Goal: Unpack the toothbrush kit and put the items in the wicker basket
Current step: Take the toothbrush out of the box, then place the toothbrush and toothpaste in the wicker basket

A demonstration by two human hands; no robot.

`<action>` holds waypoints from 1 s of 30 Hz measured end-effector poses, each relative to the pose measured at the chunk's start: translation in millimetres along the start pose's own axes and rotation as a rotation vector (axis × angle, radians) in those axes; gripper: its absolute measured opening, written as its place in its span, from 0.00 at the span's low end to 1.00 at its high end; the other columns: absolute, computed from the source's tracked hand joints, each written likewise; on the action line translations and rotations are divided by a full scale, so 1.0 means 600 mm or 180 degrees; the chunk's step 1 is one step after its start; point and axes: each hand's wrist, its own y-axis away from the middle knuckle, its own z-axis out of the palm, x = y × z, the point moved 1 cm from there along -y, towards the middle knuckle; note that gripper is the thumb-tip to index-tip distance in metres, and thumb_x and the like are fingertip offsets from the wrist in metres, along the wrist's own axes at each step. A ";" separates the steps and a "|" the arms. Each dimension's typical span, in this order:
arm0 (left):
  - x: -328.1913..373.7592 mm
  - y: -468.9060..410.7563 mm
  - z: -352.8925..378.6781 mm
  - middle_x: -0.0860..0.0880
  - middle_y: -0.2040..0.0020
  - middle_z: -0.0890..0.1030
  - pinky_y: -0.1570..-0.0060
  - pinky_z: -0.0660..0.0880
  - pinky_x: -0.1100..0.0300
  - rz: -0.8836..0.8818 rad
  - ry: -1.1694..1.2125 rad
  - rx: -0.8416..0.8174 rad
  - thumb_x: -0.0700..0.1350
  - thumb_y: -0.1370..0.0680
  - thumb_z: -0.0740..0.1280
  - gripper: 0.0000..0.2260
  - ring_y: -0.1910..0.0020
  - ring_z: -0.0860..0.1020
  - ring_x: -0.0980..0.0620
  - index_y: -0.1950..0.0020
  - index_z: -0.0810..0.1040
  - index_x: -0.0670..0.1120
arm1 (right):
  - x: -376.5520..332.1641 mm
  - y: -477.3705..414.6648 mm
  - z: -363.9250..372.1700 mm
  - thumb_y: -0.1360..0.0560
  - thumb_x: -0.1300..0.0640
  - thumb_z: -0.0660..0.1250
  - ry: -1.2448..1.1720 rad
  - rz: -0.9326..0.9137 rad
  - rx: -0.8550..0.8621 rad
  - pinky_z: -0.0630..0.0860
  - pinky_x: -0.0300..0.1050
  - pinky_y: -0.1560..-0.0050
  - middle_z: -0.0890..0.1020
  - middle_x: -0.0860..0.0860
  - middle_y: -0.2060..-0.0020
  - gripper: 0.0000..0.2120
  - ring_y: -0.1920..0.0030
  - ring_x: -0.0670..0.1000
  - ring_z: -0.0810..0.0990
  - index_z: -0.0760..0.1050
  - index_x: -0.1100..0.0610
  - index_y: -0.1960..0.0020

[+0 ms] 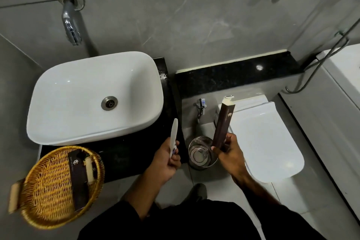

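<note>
Toothbrush (173, 138), one; boxes, two.

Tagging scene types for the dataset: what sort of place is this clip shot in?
A bathroom, probably a hotel's given the boxed toiletries. A white ceramic countertop basin sits under a chrome wall tap, and a white toilet with closed lid stands beside it.

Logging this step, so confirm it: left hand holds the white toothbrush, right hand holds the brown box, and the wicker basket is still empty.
Wrong on the basket. The head view shows the basket already holding a dark box and a small pale item beside it. The rest stands: the left hand holds the toothbrush, the right hand the brown box.
</note>
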 end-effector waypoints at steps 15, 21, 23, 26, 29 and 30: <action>-0.029 0.031 -0.030 0.49 0.71 0.81 0.74 0.73 0.68 0.1734 -0.3619 0.0378 0.55 0.21 0.66 0.15 0.75 0.76 0.60 0.64 0.81 0.49 | -0.118 0.120 -0.016 0.23 0.31 0.61 -0.0636 0.1592 -0.3427 0.83 0.44 0.62 0.89 0.55 0.55 0.34 0.61 0.52 0.87 0.80 0.61 0.39; 0.000 0.052 -0.022 0.59 0.70 0.81 0.70 0.73 0.73 0.2338 -0.3857 0.0435 0.56 0.21 0.65 0.14 0.73 0.77 0.63 0.63 0.80 0.52 | -0.153 0.155 0.041 0.16 0.42 0.55 0.0231 0.0998 -0.3623 0.81 0.48 0.41 0.88 0.46 0.58 0.18 0.54 0.47 0.86 0.80 0.49 0.42; 0.023 0.063 -0.027 0.59 0.72 0.81 0.71 0.74 0.72 0.2441 -0.3610 0.0402 0.56 0.20 0.65 0.13 0.74 0.78 0.62 0.62 0.80 0.52 | -0.163 0.166 0.066 0.15 0.43 0.53 0.0283 0.0661 -0.3416 0.82 0.40 0.53 0.85 0.45 0.64 0.18 0.62 0.42 0.85 0.80 0.48 0.46; 0.062 0.090 -0.050 0.56 0.68 0.83 0.68 0.78 0.69 0.2408 -0.2777 0.0496 0.54 0.20 0.65 0.10 0.69 0.82 0.59 0.56 0.81 0.51 | -0.177 0.184 0.106 0.14 0.43 0.52 0.0135 0.0252 -0.2941 0.77 0.35 0.66 0.81 0.45 0.71 0.19 0.71 0.40 0.79 0.79 0.49 0.49; 0.087 0.116 -0.083 0.51 0.59 0.87 0.61 0.82 0.58 0.2225 -0.1821 0.0653 0.52 0.20 0.66 0.07 0.61 0.85 0.53 0.50 0.81 0.50 | -0.189 0.199 0.148 0.14 0.45 0.54 -0.0438 0.0148 -0.2509 0.68 0.35 0.76 0.76 0.46 0.76 0.18 0.77 0.41 0.71 0.78 0.52 0.52; 0.091 0.125 -0.095 0.49 0.56 0.87 0.63 0.82 0.55 0.2082 -0.1512 0.0625 0.50 0.20 0.66 0.08 0.61 0.85 0.50 0.47 0.81 0.48 | -0.196 0.205 0.164 0.14 0.46 0.54 -0.0575 0.0131 -0.2388 0.65 0.35 0.78 0.75 0.46 0.77 0.18 0.78 0.41 0.69 0.77 0.52 0.54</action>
